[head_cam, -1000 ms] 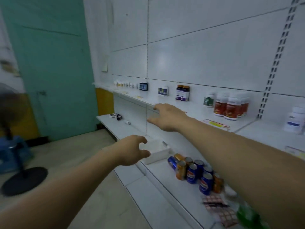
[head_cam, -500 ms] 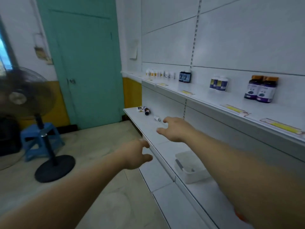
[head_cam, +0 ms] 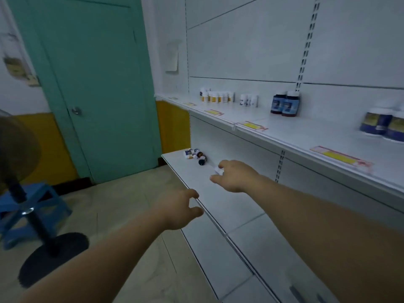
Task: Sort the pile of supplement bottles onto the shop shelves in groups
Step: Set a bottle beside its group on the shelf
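Note:
A small pile of supplement bottles (head_cam: 195,155) lies on its side at the far end of the lower white shelf (head_cam: 220,206). One small white bottle (head_cam: 219,170) lies apart, nearer to me. My right hand (head_cam: 235,176) reaches over the shelf with its fingers spread, the fingertips right at this white bottle and not closed round it. By the shelf's front edge hovers my left hand (head_cam: 179,209), loosely curled and holding nothing. On the upper shelf (head_cam: 306,136) stand sorted groups: yellow-labelled white bottles (head_cam: 216,97), small white bottles (head_cam: 249,100), dark blue bottles (head_cam: 285,104) and blue-and-yellow bottles (head_cam: 384,124).
A teal door (head_cam: 96,84) is shut at the far end of the aisle. A standing fan (head_cam: 32,215) and a blue stool (head_cam: 28,211) occupy the floor at left. Yellow price tags (head_cam: 341,158) line the upper shelf's front edge.
The view has swung left along the shelves. Both hands have moved toward the far end of the lower shelf, and my right hand has come down to the lone white bottle.

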Demonstrator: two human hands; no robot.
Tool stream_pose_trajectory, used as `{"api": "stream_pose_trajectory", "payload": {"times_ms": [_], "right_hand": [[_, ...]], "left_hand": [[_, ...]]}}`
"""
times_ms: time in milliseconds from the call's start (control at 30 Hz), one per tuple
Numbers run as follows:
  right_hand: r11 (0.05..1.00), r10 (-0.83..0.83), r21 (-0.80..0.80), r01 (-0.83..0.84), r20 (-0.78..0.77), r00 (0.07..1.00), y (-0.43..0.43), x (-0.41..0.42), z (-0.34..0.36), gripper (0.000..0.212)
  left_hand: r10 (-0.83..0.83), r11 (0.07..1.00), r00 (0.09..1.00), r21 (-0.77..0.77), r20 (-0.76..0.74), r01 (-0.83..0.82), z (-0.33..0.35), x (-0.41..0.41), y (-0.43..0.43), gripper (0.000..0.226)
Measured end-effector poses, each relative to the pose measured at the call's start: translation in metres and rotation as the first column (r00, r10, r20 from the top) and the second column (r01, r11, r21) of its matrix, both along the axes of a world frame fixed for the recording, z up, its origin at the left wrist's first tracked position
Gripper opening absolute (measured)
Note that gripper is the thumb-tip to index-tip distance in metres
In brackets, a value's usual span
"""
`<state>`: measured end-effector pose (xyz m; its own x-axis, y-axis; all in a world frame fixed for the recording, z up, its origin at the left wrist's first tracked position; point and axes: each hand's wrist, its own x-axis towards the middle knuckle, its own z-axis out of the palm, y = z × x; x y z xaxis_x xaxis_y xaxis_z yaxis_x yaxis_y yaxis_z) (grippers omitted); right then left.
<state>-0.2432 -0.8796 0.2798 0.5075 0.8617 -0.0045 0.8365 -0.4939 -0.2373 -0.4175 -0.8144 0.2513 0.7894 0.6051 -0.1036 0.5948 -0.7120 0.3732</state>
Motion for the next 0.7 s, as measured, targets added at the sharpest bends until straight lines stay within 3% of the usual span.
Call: {"api": "stream_pose_trajectory", "payload": {"times_ms": [300,500,700], "right_hand": [[0.988,-0.152,-0.043,0.149,-0.071,0.986,0.227,0.042,-0.023,0.066],[0.970,-0.243,-0.051,0.239,-0.118,0.963,0.331,0.093,-0.036,0.061],[0.944,-0.330,-0.035,0.329,-0.180,0.927,0.437,0.172,-0.094,0.058]], "left_hand": [[-0.137,0.990,0.987,0.009,-0.084,0.138,-0.020,0.049,0.246,0.055],[-0.227,0.974,0.965,-0.026,-0.130,0.226,-0.029,0.108,0.375,0.056],[-0.283,0.959,0.945,-0.040,-0.165,0.280,-0.079,0.179,0.495,0.054]]}}
